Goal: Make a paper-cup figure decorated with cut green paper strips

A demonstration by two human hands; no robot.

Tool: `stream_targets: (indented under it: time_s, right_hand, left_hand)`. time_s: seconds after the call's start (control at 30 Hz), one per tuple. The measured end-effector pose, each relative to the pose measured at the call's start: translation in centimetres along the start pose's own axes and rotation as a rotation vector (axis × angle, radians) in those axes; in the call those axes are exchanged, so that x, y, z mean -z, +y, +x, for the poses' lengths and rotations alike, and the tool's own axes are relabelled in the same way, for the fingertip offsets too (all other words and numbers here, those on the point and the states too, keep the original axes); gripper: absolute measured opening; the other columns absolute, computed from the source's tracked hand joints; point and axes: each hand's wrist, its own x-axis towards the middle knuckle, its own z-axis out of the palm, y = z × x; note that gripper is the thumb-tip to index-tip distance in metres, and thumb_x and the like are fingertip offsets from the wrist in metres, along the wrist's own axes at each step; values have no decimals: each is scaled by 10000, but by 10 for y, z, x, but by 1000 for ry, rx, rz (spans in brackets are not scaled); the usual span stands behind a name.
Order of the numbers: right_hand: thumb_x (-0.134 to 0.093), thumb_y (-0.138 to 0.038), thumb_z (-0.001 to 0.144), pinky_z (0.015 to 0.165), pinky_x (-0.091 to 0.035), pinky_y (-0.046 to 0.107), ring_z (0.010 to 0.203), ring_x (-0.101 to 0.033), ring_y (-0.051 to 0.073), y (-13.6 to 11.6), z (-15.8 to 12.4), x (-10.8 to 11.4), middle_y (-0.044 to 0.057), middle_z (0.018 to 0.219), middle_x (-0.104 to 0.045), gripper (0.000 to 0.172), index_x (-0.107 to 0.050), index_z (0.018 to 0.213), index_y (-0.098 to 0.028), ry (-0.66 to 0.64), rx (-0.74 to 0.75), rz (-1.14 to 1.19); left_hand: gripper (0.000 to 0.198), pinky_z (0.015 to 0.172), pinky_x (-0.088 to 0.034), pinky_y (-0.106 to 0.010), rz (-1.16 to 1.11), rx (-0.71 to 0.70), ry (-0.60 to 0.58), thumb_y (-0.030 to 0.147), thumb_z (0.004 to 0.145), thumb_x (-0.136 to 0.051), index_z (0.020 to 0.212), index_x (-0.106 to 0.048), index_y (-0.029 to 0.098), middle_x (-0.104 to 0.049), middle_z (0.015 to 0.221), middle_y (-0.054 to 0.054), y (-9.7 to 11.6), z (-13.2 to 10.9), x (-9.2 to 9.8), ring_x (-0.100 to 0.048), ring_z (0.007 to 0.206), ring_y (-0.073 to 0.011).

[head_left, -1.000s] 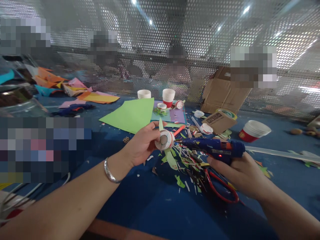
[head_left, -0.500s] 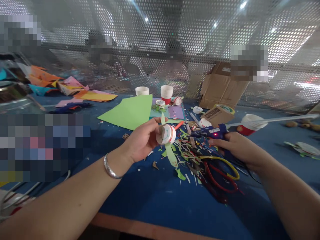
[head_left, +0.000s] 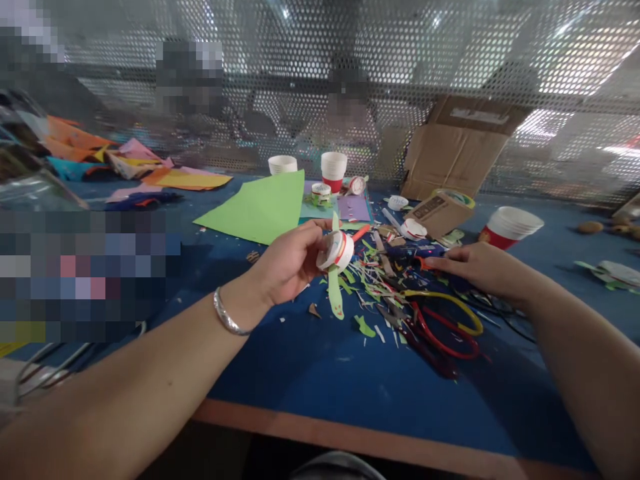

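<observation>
My left hand [head_left: 295, 262], with a silver bangle on the wrist, pinches a small turtle-like craft [head_left: 337, 251] made from a white paper cup base with a red band. A green paper strip with a small drawn face hangs below it, and another green tip rises above. An orange strip [head_left: 361, 232] shows just right of the craft. My right hand [head_left: 467, 265] has its fingers closed round the dark blue glue gun [head_left: 427, 251], low over the paper scraps; its nozzle points left. My palm hides part of the gun's handle.
Scissors with yellow and red handles [head_left: 453, 313] lie among paper scraps [head_left: 373, 287]. Beyond are a green sheet [head_left: 260, 210], paper cups [head_left: 334, 170], a red-and-white cup stack [head_left: 510, 225] and a cardboard box [head_left: 450, 157]. Another turtle craft [head_left: 617, 272] lies far right.
The glue gun has come down to the scraps, and its long translucent stick and red light no longer show. The craft has turned in my left hand, its green strip hanging more upright.
</observation>
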Motion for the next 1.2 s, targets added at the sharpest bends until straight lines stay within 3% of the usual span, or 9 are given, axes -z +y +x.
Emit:
stream_targets:
  time_s: [0.1, 0.2, 0.27, 0.33, 0.43, 0.57, 0.8, 0.97, 1.2]
  right_hand:
    - [-762, -542, 791, 527, -293, 328, 509, -484, 165, -8, -7, 1, 47, 561, -606, 403, -664, 604, -199, 113, -35, -150]
    - [-705, -514, 854, 572, -356, 332, 637, -561, 194, -31, -23, -6, 73, 767, -690, 302, -722, 832, -214, 233, 56, -187]
    - [-677, -455, 893, 633, -450, 306, 693, -615, 175, -51, -36, -17, 37, 817, -703, 225, -735, 898, -237, 163, 209, -116]
    - [-623, -349, 944, 687, -495, 295, 772, -658, 173, -68, -47, -29, 43, 916, -718, 180, -740, 1013, -231, -38, 484, -32]
    - [-583, -197, 955, 779, -520, 314, 877, -685, 188, -82, -56, -46, 53, 1011, -714, 202, -728, 1093, -221, -213, 633, -92]
    - [-557, -174, 971, 809, -540, 349, 911, -703, 212, -85, -56, -53, 66, 1065, -698, 247, -724, 1146, -222, -301, 644, -148]
    - [-550, -169, 978, 809, -547, 344, 940, -707, 213, -87, -57, -56, 73, 1124, -698, 284, -705, 1208, -231, -311, 663, -166]
    - [-548, -148, 963, 791, -542, 337, 900, -698, 203, -89, -56, -59, 60, 1068, -702, 210, -720, 1067, -210, -346, 609, -142]
    - [-543, -99, 925, 805, -527, 307, 886, -703, 179, -82, -55, -50, 40, 996, -740, 225, -721, 1002, -213, -203, 645, -53]
  left_hand:
    - [245, 460, -389, -198, 18, -10, -8, 52, 816, -501, 1013, -608, 152, -600, 683, 1, -1, 1, -1, -502, 498, -98]
    - [286, 449, -378, -197, 25, -24, -13, 52, 784, -505, 1035, -609, 143, -572, 651, 18, -2, 1, 0, -471, 472, -91]
    - [307, 456, -383, -198, 26, -26, -5, 51, 769, -504, 1043, -610, 140, -554, 628, 31, -3, 1, 0, -454, 457, -87]
    - [299, 474, -397, -202, 29, -30, -11, 58, 768, -514, 1036, -616, 140, -564, 637, 32, -2, 1, 0, -465, 464, -86]
    - [264, 497, -409, -203, 31, -42, -30, 71, 787, -530, 1023, -629, 138, -578, 657, 26, -3, 1, 1, -490, 492, -86]
    - [251, 495, -399, -202, 35, -58, -71, 69, 791, -545, 1019, -629, 132, -567, 670, 25, -6, 1, 2, -477, 499, -79]
    - [293, 483, -381, -207, 48, -51, -62, 90, 778, -578, 1066, -616, 130, -556, 661, 24, -7, 1, -1, -473, 504, -90]
    - [276, 478, -361, -204, 67, -69, -60, 83, 800, -549, 1066, -605, 132, -532, 633, 31, -6, 0, -1, -444, 486, -85]
    - [324, 487, -366, -219, 71, -74, -83, 38, 747, -524, 1051, -593, 128, -531, 648, 30, -6, -1, -4, -464, 494, -88]
